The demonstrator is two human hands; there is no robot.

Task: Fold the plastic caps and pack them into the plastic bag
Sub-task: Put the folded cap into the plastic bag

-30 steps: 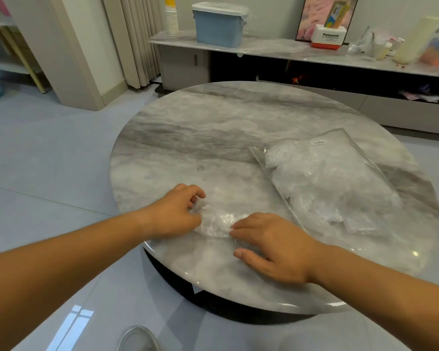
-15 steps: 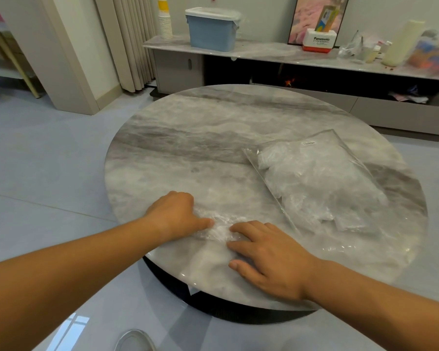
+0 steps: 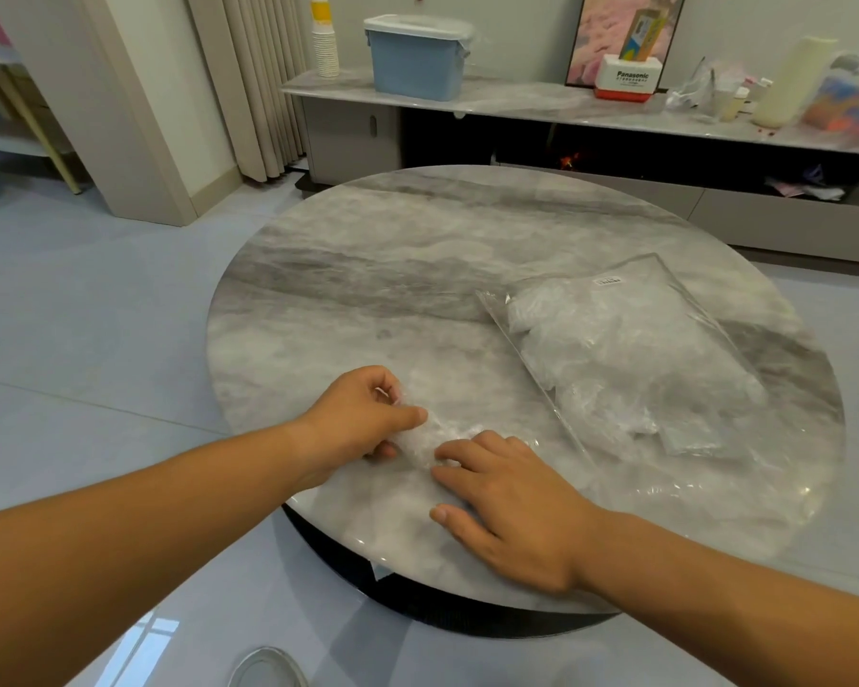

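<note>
Cap in hand: one clear, crumpled plastic cap (image 3: 430, 438) lies at the near edge of the round marble desk (image 3: 393, 270), between the two hands.
Left hand: the left hand (image 3: 363, 419) pinches the cap's left end, thumb on top and fingers curled round it.
Right hand: the right hand (image 3: 512, 503) lies flat with its fingers stretched out, the tips pressing the cap's right side to the desk.
Bag: the plastic bag (image 3: 631, 359) lies flat on the desk's right side, near the right hand but apart from it.
Done so far: a heap of packed caps (image 3: 591, 339) shows white through the bag, so much of the packing looks finished.
Left to do: this cap is mid-fold and not yet in the bag; no other loose caps are plainly visible.
Change from half a second ago: the left hand's fingers have curled up and raised the cap's edge, where the thumb then pressed flat; the right hand has kept its place.
</note>
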